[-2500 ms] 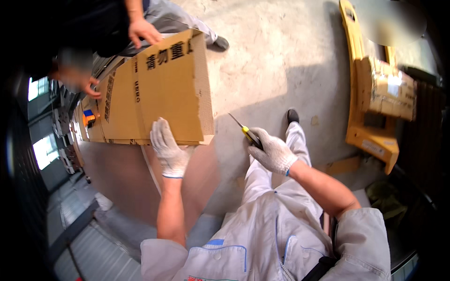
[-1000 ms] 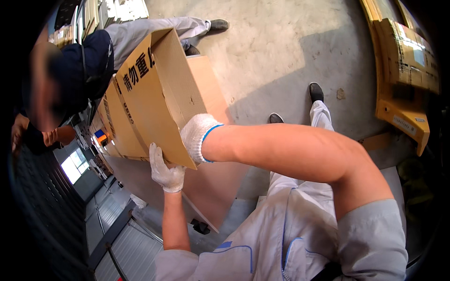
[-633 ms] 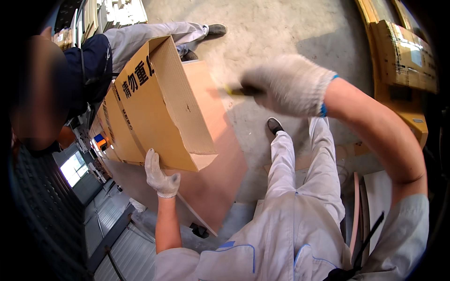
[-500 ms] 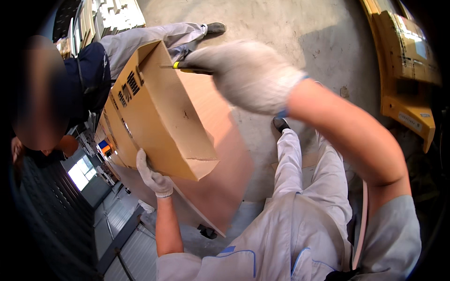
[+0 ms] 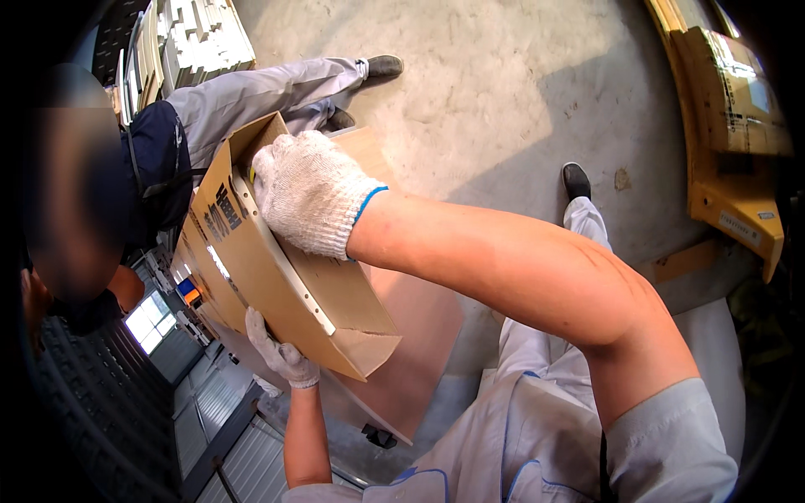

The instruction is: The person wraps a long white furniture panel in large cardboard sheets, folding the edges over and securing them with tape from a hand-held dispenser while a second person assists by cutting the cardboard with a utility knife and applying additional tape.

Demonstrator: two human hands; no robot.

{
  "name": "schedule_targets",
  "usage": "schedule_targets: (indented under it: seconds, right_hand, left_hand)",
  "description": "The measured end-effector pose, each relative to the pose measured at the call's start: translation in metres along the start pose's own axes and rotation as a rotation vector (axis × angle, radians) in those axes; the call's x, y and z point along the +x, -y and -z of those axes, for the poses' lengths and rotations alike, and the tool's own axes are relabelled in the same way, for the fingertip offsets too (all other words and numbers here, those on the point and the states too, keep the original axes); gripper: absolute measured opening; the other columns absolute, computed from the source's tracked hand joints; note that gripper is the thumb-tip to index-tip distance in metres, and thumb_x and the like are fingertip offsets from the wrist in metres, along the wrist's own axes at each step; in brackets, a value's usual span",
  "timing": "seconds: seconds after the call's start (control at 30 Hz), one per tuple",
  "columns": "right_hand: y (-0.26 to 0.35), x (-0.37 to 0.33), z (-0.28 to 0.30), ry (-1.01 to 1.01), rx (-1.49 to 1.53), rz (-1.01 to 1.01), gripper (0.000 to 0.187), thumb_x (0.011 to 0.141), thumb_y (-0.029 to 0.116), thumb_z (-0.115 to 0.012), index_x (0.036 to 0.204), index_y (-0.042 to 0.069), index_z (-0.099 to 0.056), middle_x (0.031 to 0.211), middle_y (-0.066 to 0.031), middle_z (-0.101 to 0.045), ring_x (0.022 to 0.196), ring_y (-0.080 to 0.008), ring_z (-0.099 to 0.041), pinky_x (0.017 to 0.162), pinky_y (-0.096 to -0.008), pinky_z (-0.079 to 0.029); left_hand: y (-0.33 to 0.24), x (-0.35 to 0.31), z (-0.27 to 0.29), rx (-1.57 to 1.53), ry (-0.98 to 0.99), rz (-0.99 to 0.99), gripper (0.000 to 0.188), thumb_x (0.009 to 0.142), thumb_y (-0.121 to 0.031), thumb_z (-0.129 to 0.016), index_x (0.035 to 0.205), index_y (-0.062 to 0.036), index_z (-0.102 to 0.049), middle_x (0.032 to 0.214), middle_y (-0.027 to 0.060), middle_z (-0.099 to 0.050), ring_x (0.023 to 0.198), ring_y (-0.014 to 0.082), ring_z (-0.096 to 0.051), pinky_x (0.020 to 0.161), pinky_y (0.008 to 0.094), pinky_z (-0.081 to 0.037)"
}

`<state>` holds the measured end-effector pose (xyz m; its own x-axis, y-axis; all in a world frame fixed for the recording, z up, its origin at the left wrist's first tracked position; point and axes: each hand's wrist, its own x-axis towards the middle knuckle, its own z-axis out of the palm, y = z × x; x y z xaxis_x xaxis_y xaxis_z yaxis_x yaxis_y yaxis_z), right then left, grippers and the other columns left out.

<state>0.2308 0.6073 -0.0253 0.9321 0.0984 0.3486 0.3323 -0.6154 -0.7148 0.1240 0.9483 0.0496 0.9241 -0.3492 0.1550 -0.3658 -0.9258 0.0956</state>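
Note:
A long cardboard box (image 5: 251, 277) with black print lies on a brown board-topped table (image 5: 419, 335), its near end flap standing up. A white strip with small holes (image 5: 289, 277) now shows along the box's opening. My right hand (image 5: 310, 193), in a white knit glove, is closed at the far part of that opening, over the strip. A bit of yellow from the utility knife (image 5: 251, 174) shows at its fingers; the blade is hidden. My gloved left hand (image 5: 285, 356) lies against the box's left side near the front corner, fingers stretched out.
Another person (image 5: 159, 151) in a dark top and grey trousers stands beyond the box on the left. At the right is a yellow metal frame (image 5: 734, 222) with a taped carton (image 5: 738, 92) on it. White stacked pieces (image 5: 205, 42) stand at the back left.
My right hand has moved left and down with the utility knife, from above the box to its opening. The white holed strip has come into view. My left hand stays at the box's side.

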Motion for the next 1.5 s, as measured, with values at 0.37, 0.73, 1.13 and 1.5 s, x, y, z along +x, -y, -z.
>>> schedule_targets:
  seconds: [0.37, 0.73, 1.13, 1.5]
  right_hand:
    - [0.003, 0.031, -0.020, 0.033, 0.076, -0.296, 0.027, 0.100, 0.024, -0.060, 0.109, 0.009, -0.080, 0.115, -0.0152, -0.073, 0.111, -0.0338, -0.071, 0.091, -0.0501, -0.057]
    - [-0.005, 0.002, 0.064, 0.115, -0.337, -0.279, 0.016, 0.095, 0.008, -0.061, 0.107, 0.008, -0.072, 0.101, -0.0207, -0.074, 0.091, -0.0356, -0.076, 0.073, -0.0468, -0.063]
    - [-0.003, -0.060, 0.093, 0.184, 0.967, -0.909, 0.031, 0.101, 0.014, -0.060, 0.122, 0.004, -0.079, 0.090, -0.0098, -0.075, 0.077, -0.0168, -0.068, 0.076, -0.0352, -0.057]
    - [-0.022, 0.043, 0.008, 0.384, 0.518, -0.294, 0.041, 0.092, 0.028, -0.076, 0.122, 0.000, -0.075, 0.119, -0.0275, -0.077, 0.117, -0.0406, -0.074, 0.099, -0.0457, -0.058]
  left_hand:
    - [0.013, -0.006, -0.002, -0.091, -0.052, -0.007, 0.078, 0.107, -0.058, -0.047, 0.153, 0.0052, -0.055, 0.160, 0.0277, -0.052, 0.150, 0.0456, -0.048, 0.126, 0.0555, -0.036]
    - [0.000, -0.002, -0.005, -0.192, -0.109, -0.046, 0.076, 0.107, -0.059, -0.054, 0.146, 0.0061, -0.057, 0.156, 0.0292, -0.053, 0.146, 0.0472, -0.049, 0.123, 0.0568, -0.038]
    - [-0.011, 0.006, 0.002, -0.110, -0.113, -0.028, 0.076, 0.107, -0.058, -0.054, 0.144, 0.0083, -0.057, 0.156, 0.0281, -0.051, 0.145, 0.0466, -0.049, 0.123, 0.0558, -0.038]
    - [-0.011, 0.009, 0.012, -0.107, -0.060, -0.042, 0.069, 0.107, -0.052, -0.054, 0.147, 0.0039, -0.056, 0.155, 0.0276, -0.053, 0.145, 0.0502, -0.049, 0.122, 0.0589, -0.040]
